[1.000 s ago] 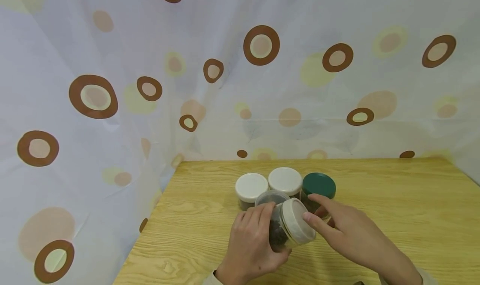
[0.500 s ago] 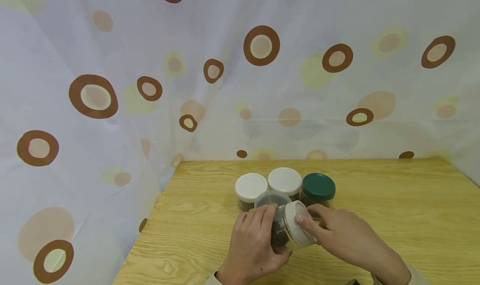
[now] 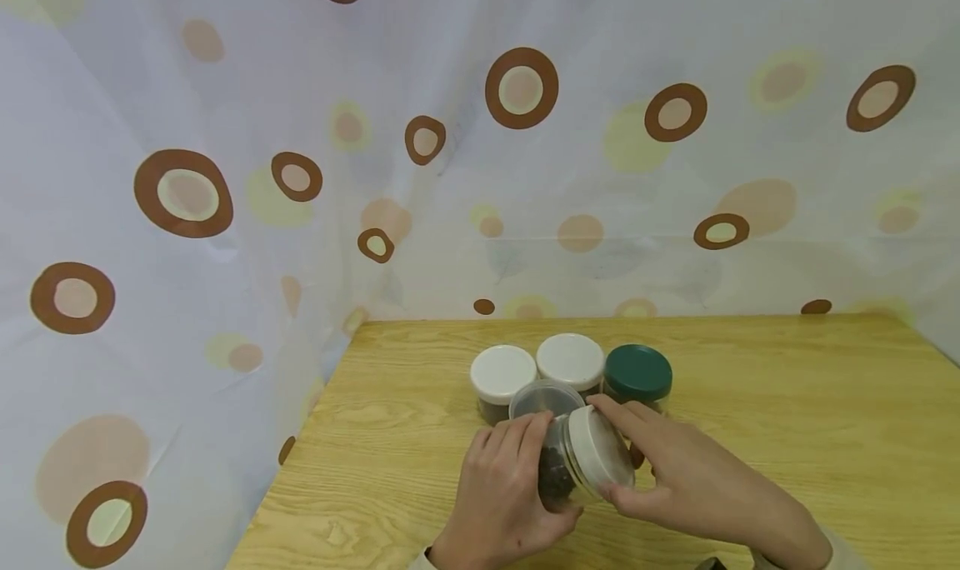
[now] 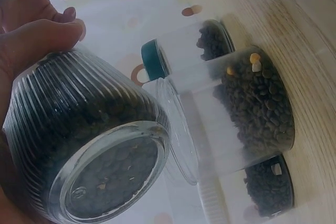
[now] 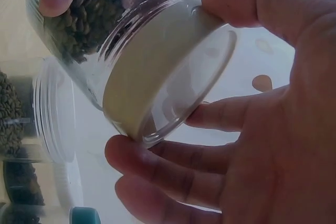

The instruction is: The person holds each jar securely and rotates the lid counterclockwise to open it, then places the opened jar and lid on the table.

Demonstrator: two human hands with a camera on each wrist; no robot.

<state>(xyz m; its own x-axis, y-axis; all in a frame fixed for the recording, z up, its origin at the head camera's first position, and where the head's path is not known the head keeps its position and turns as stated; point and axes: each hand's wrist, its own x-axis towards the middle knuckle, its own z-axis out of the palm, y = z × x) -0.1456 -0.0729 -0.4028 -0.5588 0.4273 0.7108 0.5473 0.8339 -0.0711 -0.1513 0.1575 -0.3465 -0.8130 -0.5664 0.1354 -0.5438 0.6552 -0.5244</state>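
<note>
My left hand [image 3: 498,478] grips a ribbed glass jar [image 4: 89,129] partly filled with dark pellet-like pieces. The jar is held tilted, its white lid [image 3: 602,449] facing right. Thumb and fingers of my right hand [image 3: 682,470] are around the lid's rim; the right wrist view shows the thumb on one side and fingertips on the other, with the lid [image 5: 163,61] seated on the jar's neck. Close behind the held jar stands a clear, lidless jar [image 4: 257,108] with dark pieces and a few orange and pale bits in it.
Two white-lidded jars [image 3: 503,374] [image 3: 570,360] and a green-lidded jar [image 3: 638,372] stand grouped behind the lidless one on the wood-grain table [image 3: 390,437]. A white sheet with brown and yellow spots [image 3: 450,220] hangs behind and at the left.
My right hand has shifted its hold on the lid: the thumb went from the lid's face to its lower edge, and the index finger now reaches the upper rim. The left hand stays nearly still.
</note>
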